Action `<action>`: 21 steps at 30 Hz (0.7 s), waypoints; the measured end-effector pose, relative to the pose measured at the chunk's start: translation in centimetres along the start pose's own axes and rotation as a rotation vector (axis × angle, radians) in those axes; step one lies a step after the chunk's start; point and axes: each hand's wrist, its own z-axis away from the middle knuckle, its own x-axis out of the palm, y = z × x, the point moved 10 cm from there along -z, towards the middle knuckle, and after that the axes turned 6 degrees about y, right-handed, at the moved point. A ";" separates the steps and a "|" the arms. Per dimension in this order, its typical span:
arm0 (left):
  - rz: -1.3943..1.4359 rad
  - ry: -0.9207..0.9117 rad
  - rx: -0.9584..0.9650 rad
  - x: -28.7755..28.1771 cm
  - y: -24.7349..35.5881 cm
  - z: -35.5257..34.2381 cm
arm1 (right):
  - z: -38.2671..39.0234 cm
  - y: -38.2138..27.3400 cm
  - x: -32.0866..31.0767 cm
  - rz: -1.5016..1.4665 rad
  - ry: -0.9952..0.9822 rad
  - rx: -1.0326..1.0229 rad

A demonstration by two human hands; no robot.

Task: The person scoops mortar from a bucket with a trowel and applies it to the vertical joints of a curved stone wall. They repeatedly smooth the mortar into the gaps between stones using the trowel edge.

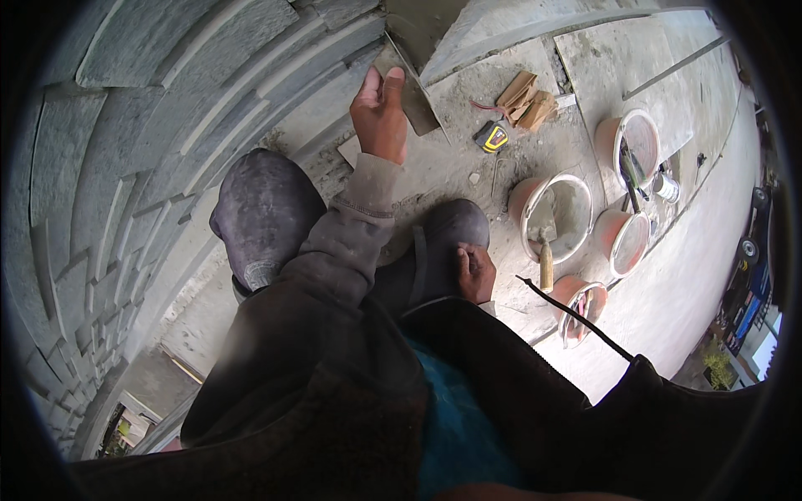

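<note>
My left hand (382,115) reaches forward beside the foot of the stone-clad wall (138,125). Its thumb and forefinger point away from me, apart, and lie against a thin flat grey slab (418,107); the other fingers are hidden. Close to my right knee (455,227), my right hand (476,274) rests with its fingers curled in; whatever may be inside them does not show. To the right of the slab, a black and yellow tape measure (491,136) lies on the dusty floor (451,171), next to crumpled brown paper (526,102).
On the right stand several pinkish buckets: a large bucket (522,204) with a wooden-handled trowel (546,259), a far bucket (610,142) with tools, and smaller buckets (614,234) nearby. A metal can (666,187) lies past them. A long thin bar (677,67) lies at the far right.
</note>
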 end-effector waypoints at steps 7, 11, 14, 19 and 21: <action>-0.007 -0.026 0.014 1.5 3.7 1.0 | -0.2 -0.1 0.4 0.033 -0.025 -0.023; 0.001 -0.030 0.048 2.6 5.7 0.6 | -0.9 0.0 0.9 0.033 -0.018 -0.021; 0.002 -0.015 0.054 3.2 6.7 0.7 | -1.0 -0.3 0.9 0.031 -0.011 -0.045; -0.034 -0.036 0.057 4.4 8.8 0.6 | -0.9 -0.5 1.0 0.056 0.000 -0.104; 0.006 -0.009 0.073 4.9 9.2 0.8 | -0.9 -0.6 1.1 0.060 0.001 -0.117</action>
